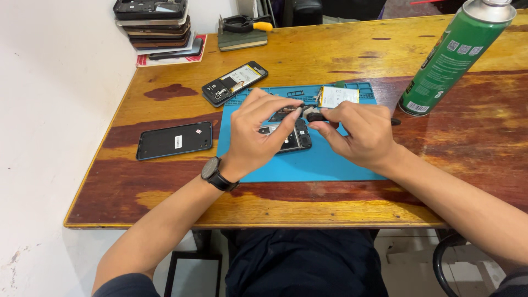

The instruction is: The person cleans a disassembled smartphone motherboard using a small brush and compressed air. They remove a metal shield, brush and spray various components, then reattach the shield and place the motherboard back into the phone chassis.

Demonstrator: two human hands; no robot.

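Wooden table (165, 195) has loads of free space near and right, though the green spray can (451, 58) looks easy to elbow over. Opened phone (290, 138) sits mid blue mat (308, 165). Left hand (258, 132) pinches something tiny over it, right hand (360, 132) pinches a dark tool (315, 116). A slip could gouge the board.

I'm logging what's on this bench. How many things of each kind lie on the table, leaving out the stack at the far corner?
Opened phones: 2
Black back cover: 1
Blue mat: 1
Green spray can: 1
Flat battery: 1
Total: 6
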